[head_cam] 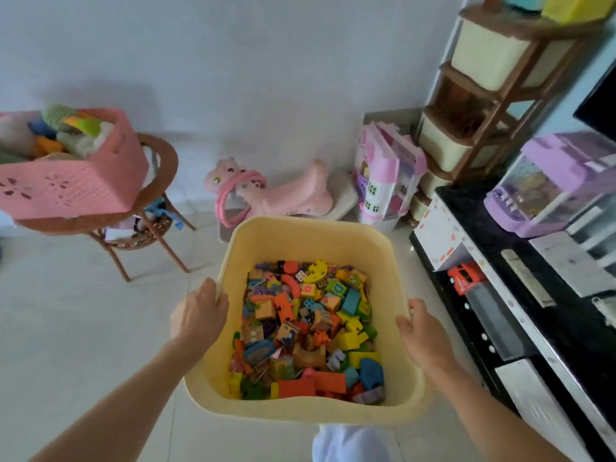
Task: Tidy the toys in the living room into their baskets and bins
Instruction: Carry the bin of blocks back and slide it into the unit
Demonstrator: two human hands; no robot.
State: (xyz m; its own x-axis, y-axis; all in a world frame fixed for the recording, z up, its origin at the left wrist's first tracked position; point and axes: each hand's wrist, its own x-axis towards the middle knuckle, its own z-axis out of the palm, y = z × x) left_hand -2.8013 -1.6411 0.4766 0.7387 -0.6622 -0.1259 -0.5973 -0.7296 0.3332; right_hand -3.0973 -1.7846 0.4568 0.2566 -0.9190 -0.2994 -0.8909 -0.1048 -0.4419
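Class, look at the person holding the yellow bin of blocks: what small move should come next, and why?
Probably carry the bin a step toward the drawer rack and its empty slot. Both the left hand and right hand grip its sides, it is full of blocks, and the rack's other slots hold similar cream bins.

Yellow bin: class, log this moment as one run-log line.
yellow bin of blocks | left hand, right hand grip rims | carried above floor
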